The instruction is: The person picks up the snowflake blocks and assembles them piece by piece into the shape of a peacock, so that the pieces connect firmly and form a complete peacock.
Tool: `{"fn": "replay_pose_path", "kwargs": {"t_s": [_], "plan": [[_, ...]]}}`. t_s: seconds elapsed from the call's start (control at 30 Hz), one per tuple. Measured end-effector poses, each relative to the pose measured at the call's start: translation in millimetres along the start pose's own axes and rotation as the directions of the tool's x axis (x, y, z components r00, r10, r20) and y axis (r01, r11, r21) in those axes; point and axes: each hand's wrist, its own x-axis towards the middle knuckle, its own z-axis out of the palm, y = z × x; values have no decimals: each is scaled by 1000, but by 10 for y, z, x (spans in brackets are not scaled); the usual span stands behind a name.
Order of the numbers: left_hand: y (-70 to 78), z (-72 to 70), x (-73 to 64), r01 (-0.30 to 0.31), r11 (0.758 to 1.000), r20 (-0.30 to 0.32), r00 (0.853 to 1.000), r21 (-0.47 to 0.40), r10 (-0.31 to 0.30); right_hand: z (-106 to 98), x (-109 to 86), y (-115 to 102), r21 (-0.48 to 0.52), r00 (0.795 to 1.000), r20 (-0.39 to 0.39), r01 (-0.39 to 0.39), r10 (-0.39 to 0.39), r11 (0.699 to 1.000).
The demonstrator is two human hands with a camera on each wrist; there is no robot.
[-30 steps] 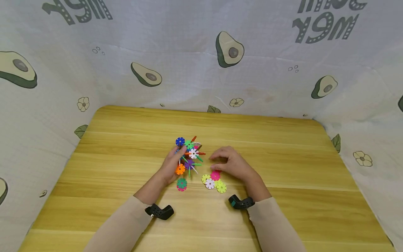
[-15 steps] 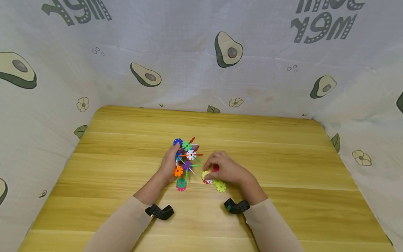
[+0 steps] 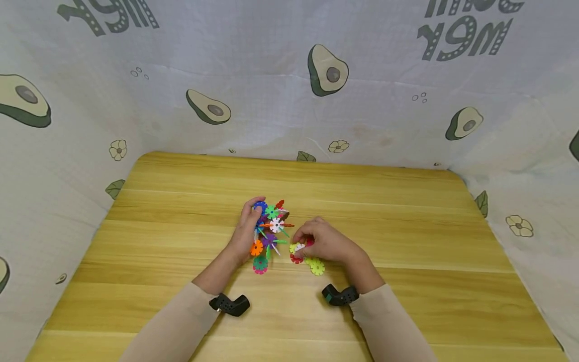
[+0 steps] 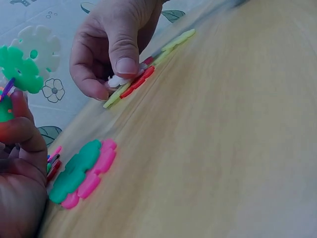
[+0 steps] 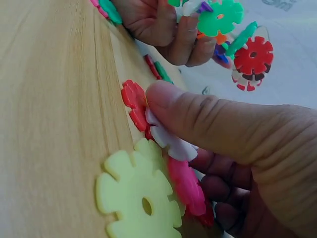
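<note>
My left hand (image 3: pixel 243 234) holds a spiky cluster of interlocked plastic snowflake discs (image 3: pixel 275 224) in many colours. Its fingers curl round the cluster's left side, and part of it is hidden by the hand. To the right, my right hand (image 3: pixel 327 244) pinches a white snowflake disc (image 5: pixel 173 144) between thumb and fingers, low over a small pile of loose discs. Beneath the white disc shows a red disc (image 5: pixel 132 101). A pink disc (image 5: pixel 187 186) lies under the right hand's fingers, and a yellow-green disc (image 3: pixel 317 267) is at the pile's near right side.
A teal disc (image 3: pixel 260 262) overlaps a pink one on the table, just below the cluster. The wooden table (image 3: pixel 407 226) reaches back to a white cloth (image 3: pixel 271 65) printed with avocados. A black wrist device (image 3: pixel 229 304) sits on each forearm.
My right hand has come left and down onto the loose discs and taken hold of the white one, uncovering the red disc. The left hand has shifted its hold and slightly turned the cluster.
</note>
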Motion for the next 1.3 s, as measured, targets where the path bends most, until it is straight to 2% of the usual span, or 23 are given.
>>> {"fn": "replay_pose_path", "kwargs": {"t_s": [0.13, 0.3, 0.43, 0.53, 0.57, 0.63, 0.7, 0.8, 0.93, 1.03, 1.17, 1.3], "plan": [[-3, 2, 4, 2, 999, 34, 999, 38, -3, 4, 3, 6, 33, 998, -11, -64, 65, 997], [7, -4, -8, 31, 995, 76, 996, 94, -38, 14, 7, 51, 153, 986, -67, -139, 151, 978], [11, -32, -23, 68, 988, 153, 984, 142, -90, 10, 5, 90, 273, 967, -181, -126, 180, 954], [12, -54, -30, 53, 977, 236, 966, 205, -102, 7, 6, 116, 385, 941, -284, -64, 185, 921], [11, -63, -29, 39, 975, 263, 960, 220, -98, 9, 8, 127, 417, 933, -316, -28, 173, 909], [13, -73, -24, 12, 974, 318, 944, 225, -86, 13, 13, 129, 498, 927, -350, 66, 131, 865], [16, -82, -17, -6, 979, 367, 928, 203, -71, 18, 17, 117, 559, 930, -360, 153, 72, 815], [25, -96, -14, -4, 983, 399, 914, 185, -72, 31, 24, 89, 590, 936, -353, 227, -5, 775], [36, -110, -18, -15, 978, 419, 905, 210, -76, 58, 35, 60, 571, 943, -331, 233, -39, 788], [42, -113, -16, -26, 973, 434, 898, 227, -77, 76, 39, 50, 591, 948, -315, 239, -53, 771], [46, -116, -9, -7, 980, 465, 881, 201, -89, 86, 39, 49, 609, 949, -302, 264, -88, 748], [51, -120, -6, 18, 983, 476, 874, 180, -103, 88, 34, 34, 588, 952, -288, 259, -101, 766]]}}
